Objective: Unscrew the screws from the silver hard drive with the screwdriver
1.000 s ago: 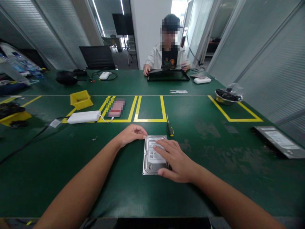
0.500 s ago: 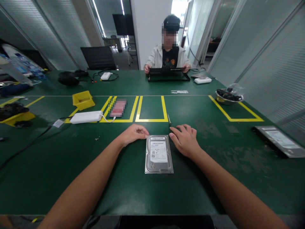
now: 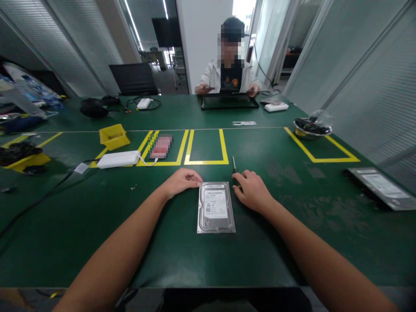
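A silver hard drive point(image 3: 216, 206) with a white label lies flat on the green table in front of me. My left hand point(image 3: 183, 181) is at its far left corner, thumb and fingertips pinched together there. Anything small between those fingertips is too hidden to make out. Just right of the drive, my right hand point(image 3: 251, 190) rests low over the table with its fingers closed around the handle of a screwdriver point(image 3: 234, 164). The thin metal shaft points away from me, and the fingers cover most of the handle.
Another hard drive point(image 3: 383, 188) lies at right. Small metal bits point(image 3: 133, 187) sit left of my left hand. Beyond are a white power strip point(image 3: 118, 159), a yellow bin point(image 3: 113, 137), a phone and a metal bowl point(image 3: 312, 129). Across the table, a person handles a black frame point(image 3: 230, 107).
My right hand's fingers have closed around the screwdriver handle, and the screwdriver has shifted slightly right. My left hand stays at the drive's corner. The person opposite has lifted a hand off the frame.
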